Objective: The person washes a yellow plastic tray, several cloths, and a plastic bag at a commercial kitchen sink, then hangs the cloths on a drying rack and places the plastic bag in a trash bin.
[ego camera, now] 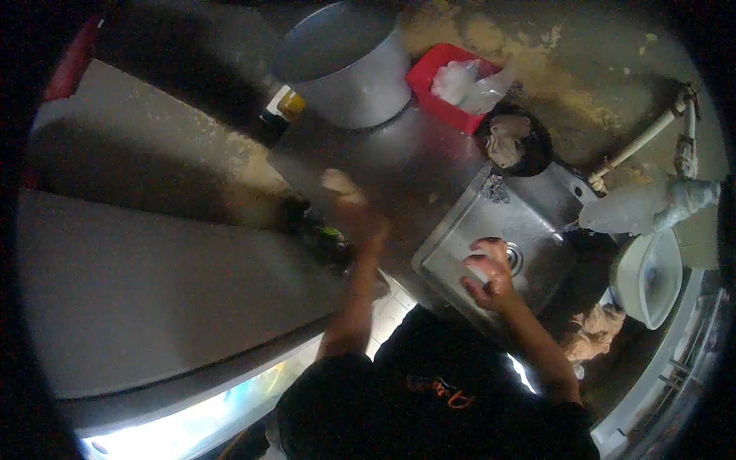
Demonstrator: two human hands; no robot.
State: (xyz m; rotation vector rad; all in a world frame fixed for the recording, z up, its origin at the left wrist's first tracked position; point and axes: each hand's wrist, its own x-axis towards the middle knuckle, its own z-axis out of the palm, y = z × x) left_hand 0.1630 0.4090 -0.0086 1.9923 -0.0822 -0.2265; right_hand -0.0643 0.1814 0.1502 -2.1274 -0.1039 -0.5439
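Note:
My right hand (pixel 491 273) hovers over the stainless steel sink basin (pixel 454 230), close to the round drain (pixel 513 259). Its fingers are curled and look wet. A whitish patch shows between fingers and thumb; whether it is an object or the basin behind is unclear. Above the steel counter (pixel 397 167), left of the basin, my left hand (pixel 362 210) is blurred, with a paler area at its far end. What it holds, if anything, cannot be made out. A metal scouring pad (pixel 496 190) rests at the basin's far corner.
Behind stand a large metal pot (pixel 362 86), a red plastic container (pixel 440 95) with plastic bags, and a dark pan (pixel 537 149) with a cloth in it. A pipe (pixel 638 141) and a plastic-wrapped spout (pixel 624 207) jut in at right, near a white tub (pixel 627 276).

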